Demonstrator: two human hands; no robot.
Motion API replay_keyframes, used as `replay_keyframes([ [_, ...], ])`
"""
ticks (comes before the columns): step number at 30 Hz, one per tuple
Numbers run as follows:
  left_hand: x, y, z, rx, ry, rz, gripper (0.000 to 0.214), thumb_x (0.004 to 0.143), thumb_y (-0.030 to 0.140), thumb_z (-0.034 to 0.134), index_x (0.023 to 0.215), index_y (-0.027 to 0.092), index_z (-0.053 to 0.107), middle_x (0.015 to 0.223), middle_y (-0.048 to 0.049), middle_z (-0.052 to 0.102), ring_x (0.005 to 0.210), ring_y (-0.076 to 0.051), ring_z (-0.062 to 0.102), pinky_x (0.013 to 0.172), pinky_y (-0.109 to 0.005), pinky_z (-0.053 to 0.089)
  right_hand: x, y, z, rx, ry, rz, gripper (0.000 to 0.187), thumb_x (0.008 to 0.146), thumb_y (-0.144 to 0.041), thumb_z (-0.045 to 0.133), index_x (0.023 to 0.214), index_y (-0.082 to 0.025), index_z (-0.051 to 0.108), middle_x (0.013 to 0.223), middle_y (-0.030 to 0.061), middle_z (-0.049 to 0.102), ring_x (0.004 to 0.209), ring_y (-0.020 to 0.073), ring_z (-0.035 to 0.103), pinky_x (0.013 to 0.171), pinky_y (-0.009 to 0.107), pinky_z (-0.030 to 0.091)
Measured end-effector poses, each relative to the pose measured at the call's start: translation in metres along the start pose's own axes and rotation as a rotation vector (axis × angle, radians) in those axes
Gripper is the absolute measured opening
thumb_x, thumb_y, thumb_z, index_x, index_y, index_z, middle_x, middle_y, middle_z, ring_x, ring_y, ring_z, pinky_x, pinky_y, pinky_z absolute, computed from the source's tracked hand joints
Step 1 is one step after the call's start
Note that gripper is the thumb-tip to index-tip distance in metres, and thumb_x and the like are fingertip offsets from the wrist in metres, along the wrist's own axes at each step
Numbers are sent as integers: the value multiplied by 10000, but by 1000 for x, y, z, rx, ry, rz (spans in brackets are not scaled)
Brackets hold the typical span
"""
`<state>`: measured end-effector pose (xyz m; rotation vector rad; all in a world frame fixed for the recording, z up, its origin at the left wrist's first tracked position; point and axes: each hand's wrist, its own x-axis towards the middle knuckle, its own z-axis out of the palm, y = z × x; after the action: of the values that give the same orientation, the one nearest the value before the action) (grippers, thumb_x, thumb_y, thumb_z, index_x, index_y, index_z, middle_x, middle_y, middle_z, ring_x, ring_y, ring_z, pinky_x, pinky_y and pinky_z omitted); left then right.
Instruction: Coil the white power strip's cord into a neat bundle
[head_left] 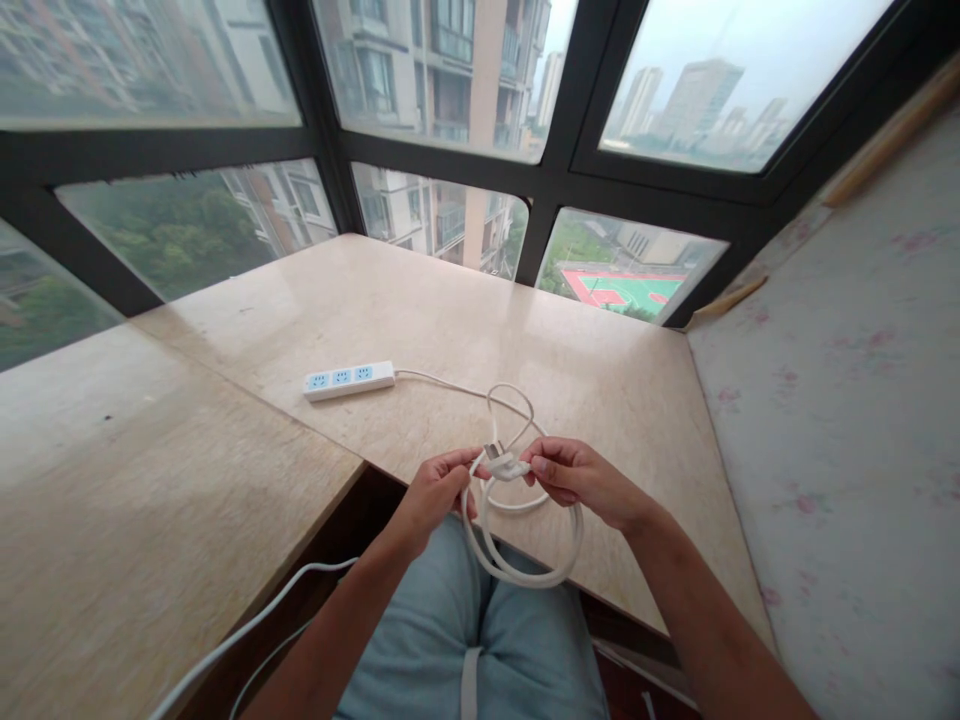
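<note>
A white power strip (349,381) with blue socket faces lies on the stone sill. Its white cord (534,578) runs right and forms loops between my hands, hanging over the sill's front edge above my lap. My left hand (442,485) is closed on the coiled cord near the plug, fingertips pinching the loops. In my right hand (574,475), thumb and forefinger pinch the cord end of the white plug (506,465), whose metal prongs point up and left. Part of the loop passes behind my right fingers.
The beige stone sill (225,300) reaches to dark-framed windows. A floral papered wall (832,420) stands at the right. Below the sill's front edge is a dark recess (367,510). Another white cable (255,620) hangs at lower left, beside my left forearm.
</note>
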<state>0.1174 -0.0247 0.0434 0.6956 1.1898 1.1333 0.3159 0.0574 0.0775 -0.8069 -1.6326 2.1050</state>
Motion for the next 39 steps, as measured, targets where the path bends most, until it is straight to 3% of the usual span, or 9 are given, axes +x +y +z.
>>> replay_keyframes([
  [4,-3,-1,-3,50,1,68,258,736,258,602,922,116,711,509,30,526,405,-59,387,438,-193,283,10,2,15,-136,-36,-29,349,821,-485,642,877,-142,624,696,-16,547,454,33,316,404,192,199],
  [8,0,-7,-4,-62,52,72,250,702,312,663,836,102,689,531,15,528,460,-75,412,469,-201,315,24,5,29,-181,-41,-78,342,824,-467,635,965,-161,578,660,-26,570,449,45,320,403,184,208],
  [11,0,-8,-5,-201,32,6,222,713,321,610,760,108,651,538,-11,546,467,-105,467,471,-218,349,32,6,33,-207,-1,-91,321,816,-444,643,948,-160,577,645,-31,568,447,43,328,400,176,213],
  [16,-4,-2,-16,-476,-205,-190,413,822,460,398,800,120,631,570,-53,573,436,-173,541,462,-278,402,34,5,30,-235,-13,-69,318,810,-434,648,927,-140,620,642,-23,586,434,35,346,393,170,236],
  [19,-5,1,-22,-511,-313,-290,501,857,560,354,811,138,621,604,-66,606,401,-192,546,435,-301,406,31,5,28,-244,-69,-53,310,814,-420,644,924,-130,643,650,-9,610,433,38,378,396,172,264],
  [25,-2,0,-23,-326,-602,-360,552,885,599,380,805,118,639,647,-82,639,392,-156,531,477,-300,412,27,-2,33,-438,-219,-111,164,828,-268,611,886,-152,712,669,-6,592,478,60,470,450,189,360],
  [30,-1,4,-25,-151,-779,-331,540,909,534,395,863,78,681,594,-84,625,408,-132,484,555,-310,409,26,-18,38,-713,-273,-227,190,812,-141,600,871,-209,768,765,22,615,699,120,595,660,236,452],
  [35,-8,11,-26,-140,-820,-276,398,836,501,551,896,132,687,483,36,446,389,-100,349,571,-323,399,28,-22,43,-811,-177,-288,107,805,-182,659,795,-210,762,797,29,625,726,131,598,683,250,447],
  [39,-15,11,-28,-190,-800,-249,260,775,389,649,830,136,665,465,46,395,403,-93,330,545,-298,346,23,-20,33,-736,163,-443,132,800,-331,702,845,-207,718,840,48,641,751,165,594,690,289,474],
])
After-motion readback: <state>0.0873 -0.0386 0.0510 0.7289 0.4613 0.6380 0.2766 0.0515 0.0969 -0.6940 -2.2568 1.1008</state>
